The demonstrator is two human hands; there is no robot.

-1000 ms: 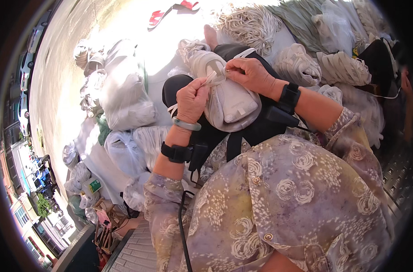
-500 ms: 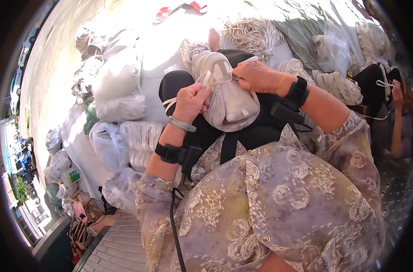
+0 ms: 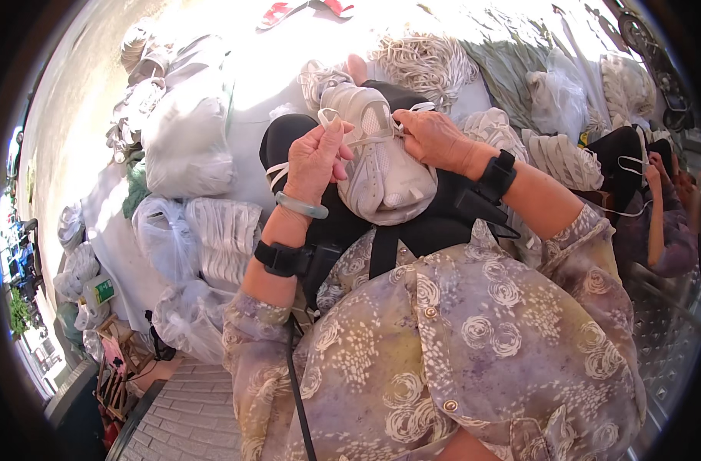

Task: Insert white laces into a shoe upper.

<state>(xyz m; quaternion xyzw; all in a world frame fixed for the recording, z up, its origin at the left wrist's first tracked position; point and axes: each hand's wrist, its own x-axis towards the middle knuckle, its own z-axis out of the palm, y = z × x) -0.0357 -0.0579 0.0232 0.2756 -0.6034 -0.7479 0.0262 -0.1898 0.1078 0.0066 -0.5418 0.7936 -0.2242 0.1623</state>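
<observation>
**A:** What are the hands doing?

**B:** Both work on a pale grey-white sneaker resting on the person's lap, on black trousers, toe pointing away. The left hand is at the shoe's left side, fingers curled closed with thumb and fingertips pinching a white shoelace that loops up above them. The right hand sits at the shoe's right side, fingers bent and pinched on the lace near the eyelets; how firmly it grips, I cannot tell.

**A:** Anything on the wrists?

**B:** A pale green bangle and a black band on the left, a black band on the right. Sleeves are a floral lilac print.

**A:** And around them?

**B:** Clear plastic bags of white goods to the left, bundles of white laces beyond the shoe, and another person's arm at the far right.
</observation>
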